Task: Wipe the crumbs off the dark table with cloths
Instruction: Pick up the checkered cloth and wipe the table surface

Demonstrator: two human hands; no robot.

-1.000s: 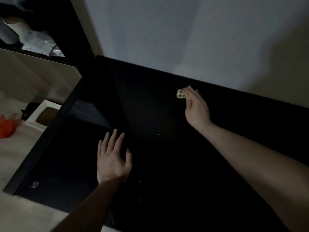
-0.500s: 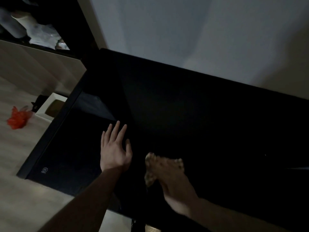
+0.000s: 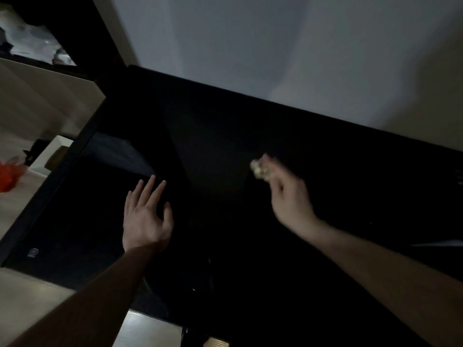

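Observation:
The dark table (image 3: 225,136) fills most of the view in dim light. My left hand (image 3: 146,216) lies flat on its left part, fingers spread and straight. My right hand (image 3: 288,196) is out over the middle of the table, blurred by motion, and grips a small crumpled pale cloth (image 3: 260,169) at its fingertips. Whether the cloth touches the surface I cannot tell. A tiny pale speck (image 3: 193,289) lies near the front edge; other crumbs are too faint to make out.
A pale wall (image 3: 275,51) runs behind the table. To the left the floor holds a white box (image 3: 50,156) and an orange bag (image 3: 8,175). A dark shelf with pale wrapped items (image 3: 32,43) stands at the far left.
My right hand swept the cloth from the far middle down to the front edge beside my left hand, then back out to the middle. My left hand stayed flat in place.

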